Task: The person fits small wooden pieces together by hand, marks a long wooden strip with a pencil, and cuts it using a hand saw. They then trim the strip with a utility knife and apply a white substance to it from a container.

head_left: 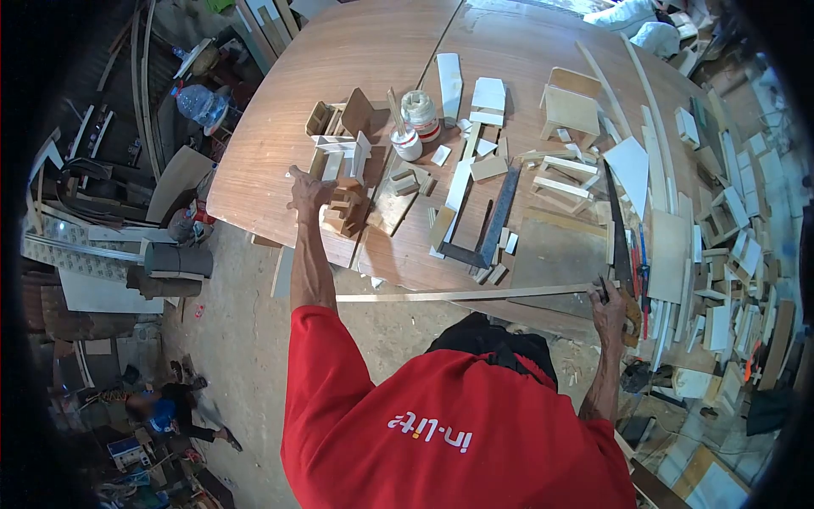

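Note:
My left hand (pixel 309 191) reaches out over the near left part of the plywood table (pixel 280 144) and grips a small assembly of brown wooden blocks (pixel 346 210). My right hand (pixel 609 307) is at the table's near edge. It holds the right end of a long thin wooden strip (pixel 462 294) that lies level across the front of the table. A dark slim object sticks up from that hand; I cannot tell what it is. My red shirt (pixel 441 424) fills the bottom of the view.
A glue jar (pixel 407 142) and a tape roll (pixel 421 110) stand mid-table. A steel square (pixel 496 225), a hand saw (pixel 617 229), a small wooden stool (pixel 570 106) and several offcuts lie right. Another person (pixel 170 414) crouches on the floor below left.

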Demonstrator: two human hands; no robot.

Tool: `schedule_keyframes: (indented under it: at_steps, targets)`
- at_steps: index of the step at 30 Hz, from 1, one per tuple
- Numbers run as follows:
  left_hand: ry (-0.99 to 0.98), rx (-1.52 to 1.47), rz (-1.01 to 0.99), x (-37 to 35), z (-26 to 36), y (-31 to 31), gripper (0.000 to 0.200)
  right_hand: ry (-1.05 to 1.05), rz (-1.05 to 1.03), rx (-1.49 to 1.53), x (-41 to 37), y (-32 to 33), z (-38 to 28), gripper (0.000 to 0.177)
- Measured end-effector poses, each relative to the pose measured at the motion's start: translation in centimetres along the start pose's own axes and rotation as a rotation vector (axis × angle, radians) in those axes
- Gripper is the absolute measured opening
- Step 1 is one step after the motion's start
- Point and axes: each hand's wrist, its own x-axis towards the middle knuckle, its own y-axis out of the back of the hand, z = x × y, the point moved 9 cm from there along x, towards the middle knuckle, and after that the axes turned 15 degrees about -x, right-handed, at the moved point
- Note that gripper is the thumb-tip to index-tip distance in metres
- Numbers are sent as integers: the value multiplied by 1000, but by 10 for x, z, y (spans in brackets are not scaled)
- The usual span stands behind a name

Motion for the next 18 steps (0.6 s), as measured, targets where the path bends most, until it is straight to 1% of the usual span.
schedule_keyframes:
  at_steps: [3,5,9,12,14,15,17,18]
  targets:
    - [-44,63,37,-1,9,4,94,-18,-15,-9,1,-3,6,27]
    - [69,-53,-29,-3,5,3,82,-13,4,10,1,-4,7,27]
    - [59,-93,-70,6,3,0,81,-27,-15,8,1,-5,8,28]
    - [56,-46,-81,12,-4,0,86,-21,3,17,0,-2,6,28]
    - [-133,79,-14,26,-11,3,104,2,10,7,2,-6,11,28]
    - [-132,82,-16,32,-25,4,104,0,7,7,2,-7,11,28]
    - [-245,73,-73,38,-36,2,104,10,24,50,1,-6,8,25]
    - [-242,76,-72,29,-29,8,104,11,20,50,1,-6,8,25]
